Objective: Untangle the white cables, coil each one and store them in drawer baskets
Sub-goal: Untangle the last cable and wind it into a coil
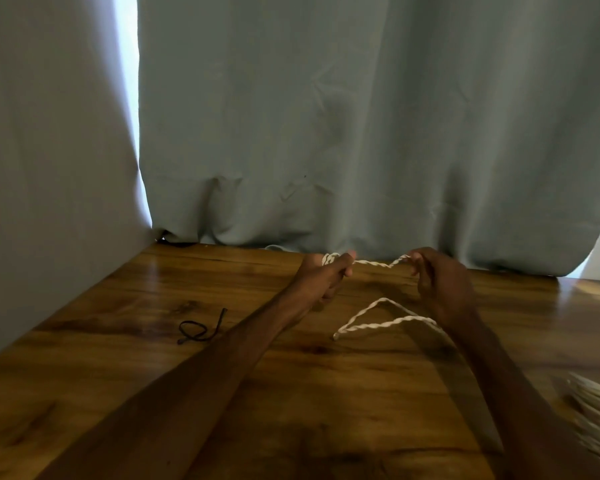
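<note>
Across the background, a grey-blue curtain [361, 116] hangs down to the far edge of a wooden table [118, 393]. At the right edge sits a white slatted object [596, 410], blurred and partly cut off. Both forearms extend over the table. The left hand [326, 277] has its fingers curled round a small bundle of white cable [378, 263] loops. The right hand [440, 282] pinches the same twisted cable, and a short span sags slightly between the hands. Below the right hand, more cable forms a narrow loop over the tabletop. A thin black cord [198, 330] lies left of the left forearm.
</note>
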`<action>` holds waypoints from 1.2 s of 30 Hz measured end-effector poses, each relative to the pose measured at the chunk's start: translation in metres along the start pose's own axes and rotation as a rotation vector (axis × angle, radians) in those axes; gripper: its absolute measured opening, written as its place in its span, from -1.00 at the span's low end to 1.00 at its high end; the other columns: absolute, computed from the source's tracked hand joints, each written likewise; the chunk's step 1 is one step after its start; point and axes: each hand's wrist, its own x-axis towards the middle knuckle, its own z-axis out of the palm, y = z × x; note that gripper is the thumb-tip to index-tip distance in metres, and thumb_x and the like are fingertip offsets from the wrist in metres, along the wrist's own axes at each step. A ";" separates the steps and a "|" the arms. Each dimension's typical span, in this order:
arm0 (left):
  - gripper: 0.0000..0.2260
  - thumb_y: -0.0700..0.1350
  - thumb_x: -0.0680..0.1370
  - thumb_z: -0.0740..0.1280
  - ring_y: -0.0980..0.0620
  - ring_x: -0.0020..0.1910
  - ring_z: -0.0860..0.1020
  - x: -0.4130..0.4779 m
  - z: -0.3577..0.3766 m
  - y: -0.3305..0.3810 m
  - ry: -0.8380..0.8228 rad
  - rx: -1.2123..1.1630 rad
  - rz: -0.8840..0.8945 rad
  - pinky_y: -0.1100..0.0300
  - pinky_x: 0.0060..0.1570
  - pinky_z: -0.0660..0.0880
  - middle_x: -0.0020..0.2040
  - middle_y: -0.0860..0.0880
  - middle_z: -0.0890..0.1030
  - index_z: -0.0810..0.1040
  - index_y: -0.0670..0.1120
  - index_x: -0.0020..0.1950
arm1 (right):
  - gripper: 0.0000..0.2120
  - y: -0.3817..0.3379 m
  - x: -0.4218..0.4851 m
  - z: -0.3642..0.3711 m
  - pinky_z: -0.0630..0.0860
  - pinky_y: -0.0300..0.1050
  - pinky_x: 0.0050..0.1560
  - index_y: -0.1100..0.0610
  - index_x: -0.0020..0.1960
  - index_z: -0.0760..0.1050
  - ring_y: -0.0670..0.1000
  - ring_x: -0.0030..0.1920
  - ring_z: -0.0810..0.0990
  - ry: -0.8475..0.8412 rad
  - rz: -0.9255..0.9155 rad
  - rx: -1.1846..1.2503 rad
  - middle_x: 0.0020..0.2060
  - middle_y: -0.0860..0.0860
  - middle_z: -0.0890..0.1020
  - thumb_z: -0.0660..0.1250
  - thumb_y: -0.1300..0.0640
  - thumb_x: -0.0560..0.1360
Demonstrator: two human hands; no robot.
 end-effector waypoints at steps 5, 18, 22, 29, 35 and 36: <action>-0.57 0.20 0.66 0.27 0.08 -0.57 0.17 -0.013 0.011 0.005 -0.267 0.188 -0.100 0.29 -0.51 0.09 -0.49 0.03 0.26 0.44 -0.03 -0.31 | -0.77 -0.016 0.002 -0.009 0.37 -0.22 -0.13 0.19 0.06 0.59 -0.09 -0.18 0.52 0.226 -0.055 0.134 -0.16 0.00 0.61 0.16 0.24 0.71; -0.68 0.05 0.70 0.11 0.16 -0.58 0.08 -0.007 0.017 0.032 -0.848 -0.542 -0.269 0.30 -0.57 0.07 -0.48 0.12 0.11 0.45 -0.01 -0.19 | -0.81 -0.008 0.000 0.015 0.36 -0.37 -0.33 0.12 -0.14 0.73 -0.24 -0.41 0.58 -0.284 -0.118 -0.038 -0.40 -0.08 0.62 0.38 0.19 0.59; -0.71 -0.08 0.68 0.15 0.16 -0.51 0.14 0.002 0.000 0.029 -0.600 -0.826 -0.178 0.32 -0.48 0.20 -0.43 0.10 0.17 0.60 -0.20 0.14 | -0.85 -0.026 -0.005 0.018 0.40 -0.37 -0.26 0.11 0.01 0.73 -0.21 -0.28 0.59 -0.549 -0.148 -0.029 -0.23 -0.09 0.68 0.38 0.24 0.59; -0.67 -0.16 0.70 0.12 0.15 -0.45 0.34 0.014 -0.007 0.015 -0.078 -0.778 -0.137 0.25 -0.35 0.38 -0.40 0.07 0.34 0.40 -0.37 0.34 | -0.80 -0.071 -0.023 0.026 0.31 -0.13 -0.35 0.03 -0.14 0.61 -0.15 -0.37 0.46 -0.642 -0.219 -0.112 -0.39 -0.15 0.53 0.30 0.02 0.61; -0.81 -0.25 0.71 0.08 0.12 -0.51 0.39 0.015 0.000 0.007 0.119 -0.529 -0.116 0.25 -0.43 0.38 -0.46 0.05 0.37 0.37 -0.15 -0.08 | -0.80 -0.086 -0.021 0.014 0.41 -0.10 -0.34 0.04 -0.22 0.59 -0.11 -0.41 0.51 -0.695 -0.173 -0.023 -0.42 -0.09 0.60 0.37 0.04 0.57; -0.82 -0.27 0.71 0.09 0.12 -0.51 0.40 0.016 0.001 0.006 0.169 -0.433 -0.090 0.26 -0.46 0.38 -0.45 0.03 0.37 0.36 -0.15 -0.08 | -0.82 -0.086 -0.021 0.012 0.47 -0.04 -0.31 0.03 -0.19 0.62 -0.08 -0.39 0.54 -0.697 -0.145 0.026 -0.40 -0.08 0.63 0.38 0.03 0.57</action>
